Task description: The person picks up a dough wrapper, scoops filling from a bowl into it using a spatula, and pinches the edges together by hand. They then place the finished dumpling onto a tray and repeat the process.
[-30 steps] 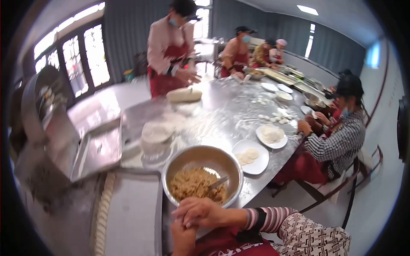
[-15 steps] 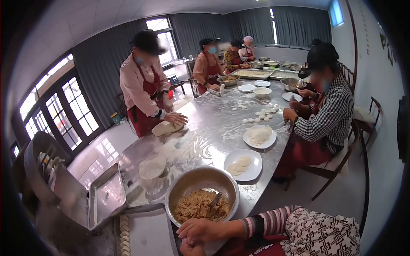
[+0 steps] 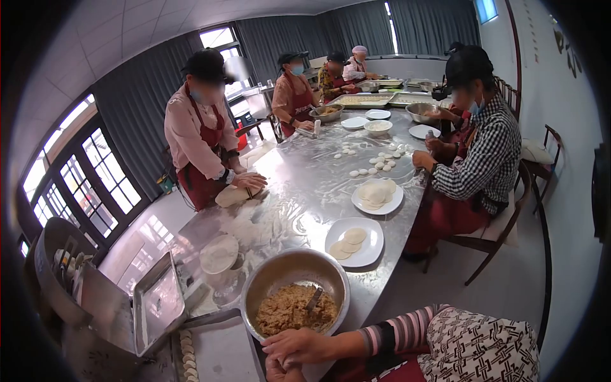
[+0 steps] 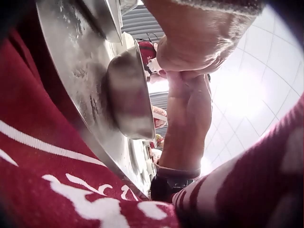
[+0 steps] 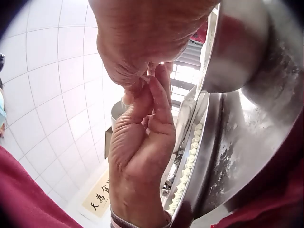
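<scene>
At the bottom of the head view, the right hand (image 3: 298,347) lies over the left hand (image 3: 283,371), just below a metal bowl (image 3: 280,261) of brown filling (image 3: 293,311) with a utensil in it. The fingers of both hands touch, and the upper hand partly hides the lower. In the right wrist view, the left hand (image 5: 147,142) has bent fingers meeting the underside of the right hand (image 5: 147,38). No object shows between them. The left wrist view has the left hand (image 4: 199,35) above the right hand and forearm (image 4: 187,114).
Plates of round wrappers (image 3: 359,245) stand beyond the bowl. At left are a tray of dumplings (image 3: 219,350), an empty-looking tray (image 3: 159,305) and a metal container (image 3: 57,274). A person presses dough (image 3: 235,194); several others work around the floured table (image 3: 299,191).
The head view has tilted and shifted, showing more room. Both hands stay together but sit lower in it. The person across the table has brought their hands down onto the dough.
</scene>
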{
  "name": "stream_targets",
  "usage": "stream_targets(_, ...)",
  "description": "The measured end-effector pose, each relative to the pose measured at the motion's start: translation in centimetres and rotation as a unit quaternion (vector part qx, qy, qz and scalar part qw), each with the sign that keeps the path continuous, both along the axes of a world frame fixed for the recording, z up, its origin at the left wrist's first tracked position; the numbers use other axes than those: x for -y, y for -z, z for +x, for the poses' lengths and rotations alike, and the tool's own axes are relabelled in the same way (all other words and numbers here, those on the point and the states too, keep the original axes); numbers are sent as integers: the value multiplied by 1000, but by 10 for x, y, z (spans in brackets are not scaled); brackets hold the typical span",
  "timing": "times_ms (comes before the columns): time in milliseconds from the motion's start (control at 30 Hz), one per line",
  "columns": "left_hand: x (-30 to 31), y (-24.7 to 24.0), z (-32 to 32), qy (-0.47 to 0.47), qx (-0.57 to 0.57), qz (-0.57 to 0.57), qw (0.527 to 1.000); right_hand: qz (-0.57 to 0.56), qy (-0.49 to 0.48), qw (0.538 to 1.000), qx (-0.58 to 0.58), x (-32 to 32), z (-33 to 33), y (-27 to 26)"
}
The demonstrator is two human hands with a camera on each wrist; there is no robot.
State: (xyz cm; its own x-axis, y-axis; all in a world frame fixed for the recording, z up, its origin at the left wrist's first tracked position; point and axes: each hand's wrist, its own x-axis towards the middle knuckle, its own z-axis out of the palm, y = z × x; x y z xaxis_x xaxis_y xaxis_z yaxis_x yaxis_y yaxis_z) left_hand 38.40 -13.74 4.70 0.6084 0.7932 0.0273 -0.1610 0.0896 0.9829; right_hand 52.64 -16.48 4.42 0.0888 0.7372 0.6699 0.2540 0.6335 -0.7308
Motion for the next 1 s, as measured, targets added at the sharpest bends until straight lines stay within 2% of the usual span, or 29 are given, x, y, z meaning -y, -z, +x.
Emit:
stream_targets(67, 3, -5, 2, -5, 0, -8, 1000, -12, 9, 1000, -13, 3, 2, -3)
stream_targets(133, 11, -19, 8, -13, 62, -21, 998, 8, 26, 1000, 4, 5, 5, -3)
stream_targets(233, 10, -20, 7, 13, 34, 0, 999, -4, 29, 1000, 0, 4, 4, 0)
stream_targets(367, 6, -14, 3, -4, 17, 3, 1000, -4, 22, 999, -23, 2, -1, 6)
stream_targets(467, 10, -24, 7, -17, 20, -37, 999, 12, 32, 996, -78, 10, 0, -3)
stream_targets(533, 13, -29, 10, -2, 20, -6, 1000, -26, 65, 994, -83, 13, -1, -10)
stream_targets(567, 9, -22, 16, -42, 5, 23, 999, -2, 49, 994, -100, 10, 0, -8)
stream_targets(600, 5, -16, 19, -90, -16, 50, 995, 1, 62, 996, -59, 10, 4, -5)
stream_targets(667, 8, -28, 13, -89, -89, 123, 984, -12, 53, 996, -64, 12, 1, -6)
stream_targets(700, 5, -18, 10, -74, -46, 96, 992, -61, 63, 994, -63, 18, 0, -14)
stream_targets(733, 2, -9, 9, -59, 4, 73, 996, -50, 90, 993, -57, 19, -2, -20)
stream_targets(767, 4, -13, 9, -92, 2, 62, 994, -33, 84, 994, -61, 19, 0, -14)
stream_targets(800, 7, -18, 14, -80, 8, 61, 995, -7, 71, 994, -85, 18, 2, -12)
stream_targets(1000, 8, -17, 17, -60, 74, 19, 995, -60, 79, 992, -78, 18, -2, -17)
